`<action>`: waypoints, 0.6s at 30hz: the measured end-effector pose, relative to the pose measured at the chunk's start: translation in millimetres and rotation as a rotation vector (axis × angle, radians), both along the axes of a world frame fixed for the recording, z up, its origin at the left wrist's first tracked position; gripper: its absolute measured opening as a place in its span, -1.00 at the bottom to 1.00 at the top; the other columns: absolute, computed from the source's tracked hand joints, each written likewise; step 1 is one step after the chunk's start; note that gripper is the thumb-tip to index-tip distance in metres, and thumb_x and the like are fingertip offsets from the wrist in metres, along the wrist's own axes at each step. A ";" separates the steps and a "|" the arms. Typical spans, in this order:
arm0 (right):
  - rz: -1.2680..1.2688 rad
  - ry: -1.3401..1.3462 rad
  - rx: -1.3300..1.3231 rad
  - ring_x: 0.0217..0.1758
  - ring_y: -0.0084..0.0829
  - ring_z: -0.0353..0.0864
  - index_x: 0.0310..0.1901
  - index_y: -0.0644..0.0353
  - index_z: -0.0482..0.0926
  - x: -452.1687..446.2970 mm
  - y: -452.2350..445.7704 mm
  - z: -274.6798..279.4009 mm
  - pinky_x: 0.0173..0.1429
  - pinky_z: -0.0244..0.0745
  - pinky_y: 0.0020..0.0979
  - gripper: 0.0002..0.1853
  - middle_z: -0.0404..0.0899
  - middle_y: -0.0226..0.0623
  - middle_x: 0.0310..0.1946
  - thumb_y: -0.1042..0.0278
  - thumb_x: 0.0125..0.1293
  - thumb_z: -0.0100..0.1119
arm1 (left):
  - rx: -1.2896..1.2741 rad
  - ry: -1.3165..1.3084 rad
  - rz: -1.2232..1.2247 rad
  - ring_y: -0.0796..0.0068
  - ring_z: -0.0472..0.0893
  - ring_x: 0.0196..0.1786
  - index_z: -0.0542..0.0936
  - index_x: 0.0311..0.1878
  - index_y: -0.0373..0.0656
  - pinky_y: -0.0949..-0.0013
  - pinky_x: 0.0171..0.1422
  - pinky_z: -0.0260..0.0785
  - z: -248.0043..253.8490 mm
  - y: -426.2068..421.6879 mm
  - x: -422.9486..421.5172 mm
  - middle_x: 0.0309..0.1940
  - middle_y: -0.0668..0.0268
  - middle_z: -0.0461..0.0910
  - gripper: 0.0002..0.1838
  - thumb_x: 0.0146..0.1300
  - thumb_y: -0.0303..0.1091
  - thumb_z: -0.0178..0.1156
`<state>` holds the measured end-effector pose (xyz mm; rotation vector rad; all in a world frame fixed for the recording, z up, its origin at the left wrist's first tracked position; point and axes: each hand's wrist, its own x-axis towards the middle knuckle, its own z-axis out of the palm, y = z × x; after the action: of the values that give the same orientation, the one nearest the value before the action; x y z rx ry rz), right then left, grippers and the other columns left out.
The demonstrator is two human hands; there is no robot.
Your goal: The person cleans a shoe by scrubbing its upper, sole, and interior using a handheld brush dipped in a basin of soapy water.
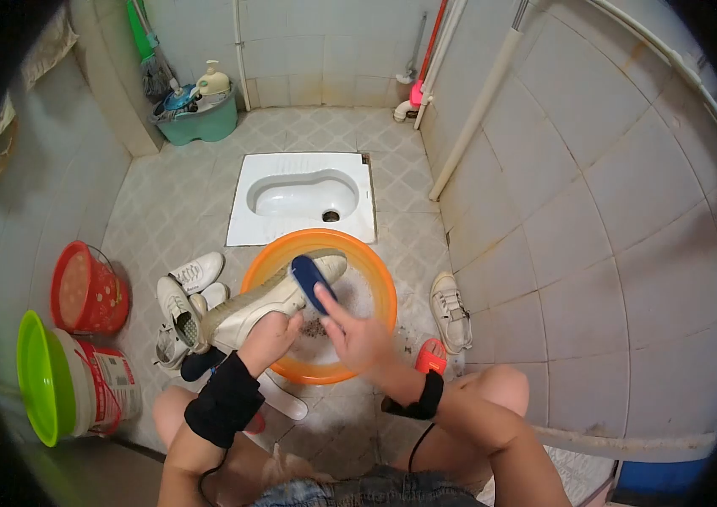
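My left hand [270, 338] is closed around a white shoe [249, 314], which lies tilted on its side with its sole turned up and away from me. A blue brush [311, 282] is gripped in my right hand [358, 340], fingers stretched along its back. The brush rests against the side of the shoe near the sole; its bristles are hidden. Both hands are over an orange basin [388, 291] holding sudsy water, with dark specks visible inside it.
Several white shoes [198, 272] lie left of the basin, and another white shoe [450, 313] lies to its right. A squat toilet [244, 228] is set beyond it. At left stand a red bucket [79, 291], a green basin [41, 376] and a white bucket [113, 380].
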<state>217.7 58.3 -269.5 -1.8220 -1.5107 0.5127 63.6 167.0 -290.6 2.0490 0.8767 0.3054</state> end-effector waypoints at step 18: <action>-0.217 -0.117 -0.020 -0.66 -0.05 0.50 0.32 -0.16 0.20 28.4 24.8 -23.3 -0.52 0.37 -0.06 -0.45 0.45 -0.05 -0.74 0.22 0.27 -0.02 | 0.222 -0.101 -0.013 -0.07 0.50 -0.13 0.48 -0.06 -0.30 0.17 -0.01 0.32 7.1 -0.5 -4.7 -0.24 -0.10 0.52 -0.71 0.22 -0.36 -0.02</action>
<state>246.1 83.2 -292.7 -2.0317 -1.3649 0.3227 58.9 166.5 -283.6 2.2201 0.7963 0.5139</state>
